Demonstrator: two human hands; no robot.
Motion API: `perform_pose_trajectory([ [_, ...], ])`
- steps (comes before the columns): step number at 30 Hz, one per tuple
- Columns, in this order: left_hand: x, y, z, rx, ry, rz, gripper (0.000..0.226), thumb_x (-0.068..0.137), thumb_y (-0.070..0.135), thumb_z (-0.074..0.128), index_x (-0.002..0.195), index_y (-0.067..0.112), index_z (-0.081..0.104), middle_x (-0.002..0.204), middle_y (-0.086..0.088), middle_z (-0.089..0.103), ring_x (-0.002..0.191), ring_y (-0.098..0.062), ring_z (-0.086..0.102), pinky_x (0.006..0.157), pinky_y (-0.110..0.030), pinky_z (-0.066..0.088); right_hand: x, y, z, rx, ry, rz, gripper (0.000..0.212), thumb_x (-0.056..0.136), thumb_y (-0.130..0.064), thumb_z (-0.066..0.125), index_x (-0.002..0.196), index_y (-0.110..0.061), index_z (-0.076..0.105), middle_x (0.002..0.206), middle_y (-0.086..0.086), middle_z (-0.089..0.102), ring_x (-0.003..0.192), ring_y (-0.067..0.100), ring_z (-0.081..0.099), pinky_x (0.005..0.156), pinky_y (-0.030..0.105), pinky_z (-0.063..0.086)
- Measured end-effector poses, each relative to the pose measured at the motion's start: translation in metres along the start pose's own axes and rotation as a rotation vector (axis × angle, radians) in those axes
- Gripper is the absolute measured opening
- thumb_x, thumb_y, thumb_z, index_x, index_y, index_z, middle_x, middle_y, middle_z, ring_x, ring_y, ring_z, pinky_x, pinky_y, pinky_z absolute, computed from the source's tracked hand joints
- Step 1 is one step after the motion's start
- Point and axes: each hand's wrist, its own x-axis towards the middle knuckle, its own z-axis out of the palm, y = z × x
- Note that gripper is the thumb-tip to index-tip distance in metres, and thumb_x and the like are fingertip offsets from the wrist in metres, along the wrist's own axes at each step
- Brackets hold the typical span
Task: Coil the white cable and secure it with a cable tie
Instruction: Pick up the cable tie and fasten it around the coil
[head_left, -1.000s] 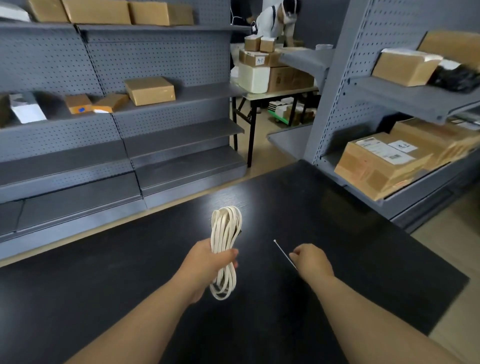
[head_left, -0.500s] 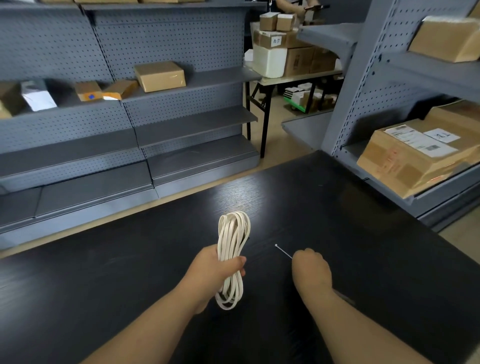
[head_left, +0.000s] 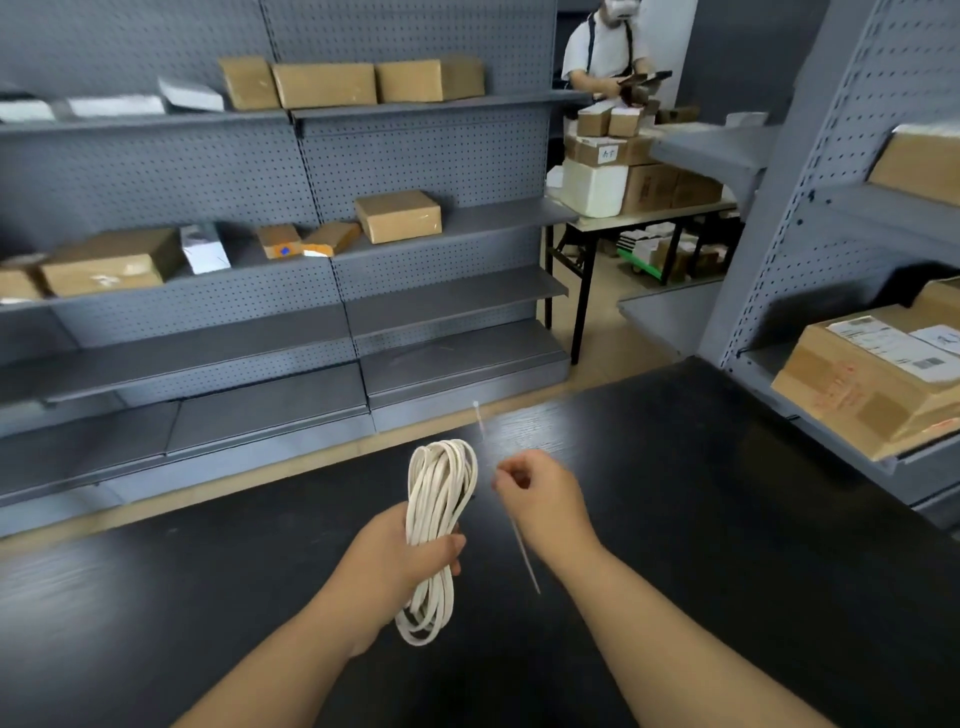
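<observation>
Gripping the coiled white cable (head_left: 440, 525) mid-bundle, the left hand (head_left: 395, 558) should hold firm while the right hand (head_left: 545, 501), pinching the cable tie (head_left: 524, 556), threads it around.

— We stand at a black table (head_left: 727, 519), with grey pegboard shelving (head_left: 415, 156) across the pale floor (head_left: 613, 332) from us.
— We see brown cardboard boxes (head_left: 397, 215) on those shelves, and another shelf unit (head_left: 810, 208) at our right bearing a labelled box (head_left: 878, 379).
— Further back we find a folding table (head_left: 623, 222) stacked with cartons (head_left: 649, 184), a person (head_left: 605, 47) standing behind it.
</observation>
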Motion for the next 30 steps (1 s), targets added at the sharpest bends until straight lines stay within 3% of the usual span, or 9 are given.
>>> perform_pose_trajectory([
  [4,-0.032,0.008,-0.046,0.051,0.039,0.065,0.004,0.084,0.015,0.065,0.087,0.012,0.063,0.067,-0.003,0.068,0.065,-0.012,0.063,0.070,-0.028,0.049,-0.016,-0.053,0.018,0.121,-0.030,-0.096,0.008,0.085,-0.014,0.059,0.089,-0.020,0.063,0.078,-0.012,0.061,0.072,-0.001,0.056,0.064,0.011,0.043],
  [8,-0.069,0.014,-0.089,0.052,0.074,0.111,0.012,0.076,0.023,0.067,0.082,0.013,0.063,0.066,-0.003,0.068,0.063,-0.009,0.061,0.067,-0.025,0.046,-0.040,-0.099,0.040,0.238,-0.098,-0.157,0.015,0.085,-0.008,0.059,0.084,-0.024,0.061,0.086,-0.003,0.066,0.082,0.012,0.063,0.079,0.026,0.051],
  [12,-0.100,0.012,-0.124,0.104,0.121,0.170,0.007,0.080,0.015,0.068,0.081,0.021,0.065,0.072,0.005,0.070,0.068,-0.006,0.064,0.068,-0.021,0.048,-0.067,-0.136,0.064,0.398,-0.189,-0.163,0.008,0.086,-0.005,0.060,0.091,-0.010,0.065,0.083,0.006,0.067,0.066,0.009,0.059,0.064,0.024,0.051],
  [15,-0.122,0.012,-0.147,0.157,0.131,0.230,0.010,0.080,0.016,0.069,0.079,0.026,0.065,0.072,0.013,0.067,0.067,0.002,0.059,0.067,-0.015,0.046,-0.085,-0.159,0.081,0.483,-0.282,-0.175,0.010,0.085,-0.005,0.060,0.094,-0.005,0.066,0.085,0.011,0.069,0.070,0.013,0.059,0.063,0.022,0.048],
  [19,-0.143,0.010,-0.176,0.206,0.146,0.279,0.005,0.079,0.019,0.070,0.084,0.020,0.067,0.080,0.001,0.068,0.070,-0.002,0.059,0.067,-0.014,0.046,-0.106,-0.185,0.101,0.532,-0.381,-0.213,0.016,0.084,0.001,0.059,0.096,-0.004,0.068,0.092,0.014,0.072,0.079,0.020,0.063,0.078,0.037,0.052],
  [22,-0.153,0.009,-0.195,0.247,0.164,0.293,0.014,0.079,0.023,0.069,0.089,0.014,0.067,0.082,-0.004,0.068,0.071,-0.006,0.059,0.062,-0.010,0.044,-0.120,-0.203,0.115,0.554,-0.465,-0.274,0.020,0.082,0.007,0.056,0.095,-0.001,0.069,0.084,0.009,0.072,0.078,0.020,0.063,0.075,0.034,0.051],
  [25,-0.162,0.008,-0.211,0.251,0.196,0.280,0.015,0.077,0.026,0.071,0.089,0.017,0.067,0.082,-0.004,0.070,0.068,-0.005,0.060,0.061,-0.012,0.046,-0.131,-0.218,0.126,0.559,-0.505,-0.303,0.026,0.081,0.010,0.054,0.087,-0.009,0.072,0.080,0.005,0.072,0.077,0.021,0.063,0.076,0.036,0.050],
  [27,-0.166,0.006,-0.221,0.226,0.204,0.270,0.013,0.076,0.026,0.073,0.086,0.022,0.067,0.079,0.001,0.070,0.067,-0.002,0.061,0.062,-0.015,0.048,-0.135,-0.223,0.133,0.577,-0.512,-0.300,0.028,0.081,0.011,0.055,0.092,-0.009,0.071,0.085,0.007,0.073,0.080,0.021,0.065,0.078,0.039,0.051],
  [30,-0.173,0.005,-0.232,0.169,0.173,0.283,0.016,0.075,0.023,0.074,0.088,0.027,0.065,0.075,0.010,0.070,0.067,0.001,0.063,0.066,-0.017,0.051,-0.136,-0.228,0.144,0.610,-0.496,-0.303,0.030,0.082,0.012,0.055,0.108,-0.001,0.063,0.100,0.024,0.067,0.089,0.032,0.059,0.079,0.049,0.043],
])
